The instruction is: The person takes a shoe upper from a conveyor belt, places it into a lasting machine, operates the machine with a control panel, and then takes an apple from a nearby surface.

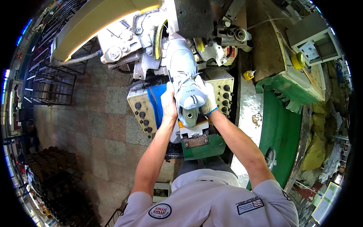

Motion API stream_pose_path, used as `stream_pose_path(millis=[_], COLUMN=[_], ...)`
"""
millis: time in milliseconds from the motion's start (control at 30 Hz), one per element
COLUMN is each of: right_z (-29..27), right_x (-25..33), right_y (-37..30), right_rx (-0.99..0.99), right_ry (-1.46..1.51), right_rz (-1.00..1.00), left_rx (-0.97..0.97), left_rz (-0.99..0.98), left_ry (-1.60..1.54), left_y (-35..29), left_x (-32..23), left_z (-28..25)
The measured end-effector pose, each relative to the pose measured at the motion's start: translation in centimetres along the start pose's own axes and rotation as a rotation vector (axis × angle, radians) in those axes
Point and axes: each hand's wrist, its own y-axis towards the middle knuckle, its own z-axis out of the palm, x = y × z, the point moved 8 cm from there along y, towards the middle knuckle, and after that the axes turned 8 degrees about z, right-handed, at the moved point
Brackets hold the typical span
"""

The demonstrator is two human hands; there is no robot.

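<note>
A light grey-blue sneaker (pixel 184 62) with tied laces sits on a shoe last (pixel 189 118), its toe pointing away from me into a metal machine (pixel 149 41). My left hand (pixel 169 103), bare, presses along the shoe's left side near the heel. On the other side, my right hand (pixel 207 95) wears a white knit glove and grips the collar area. The shoe lies between both hands, above a support with an orange edge (pixel 194 130). My fingertips are partly hidden by the shoe.
Control boxes with black knobs stand left (pixel 140 109) and right (pixel 223 92) of the shoe. A curved yellow lamp arm (pixel 94 24) arches overhead at upper left. To the right runs a green conveyor belt (pixel 281 130) with another shoe (pixel 270 158). Dark racks (pixel 53 75) stand left.
</note>
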Motion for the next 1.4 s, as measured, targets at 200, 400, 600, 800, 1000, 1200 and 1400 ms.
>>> stream_pose_path(millis=[200,400,600,800,1000,1200,1400], right_z=[-8.7,-17.5,-15.8,-13.0,-6.5,-0.4,-13.4], right_x=[-2.6,-5.6,-3.9,0.1,6.5,12.0,11.6], right_y=[-6.7,-16.7,-16.9,-15.9,-19.6,-21.0,-18.6], right_rx=[0.036,-0.384,-0.310,-0.157,0.073,0.115,0.112], right_ry=[0.825,0.375,0.298,0.329,0.302,0.418,0.682], right_rz=[0.201,0.384,0.363,0.283,0.211,0.093,0.072], left_rx=[0.128,0.319,0.165,-0.061,-0.271,-0.034,0.131], left_rz=[-0.151,-0.009,0.023,-0.110,0.014,0.357,0.325], left_ry=[0.858,1.104,0.927,0.851,1.079,1.264,0.474], left_y=[-12.4,-21.7,-16.9,-18.7,-21.6,-20.7,-17.0], left_x=[7.7,15.5,16.2,7.8,-12.6,-24.0,-21.3], left_z=[-6.9,-6.1,-5.7,-7.8,-8.9,5.9,13.4])
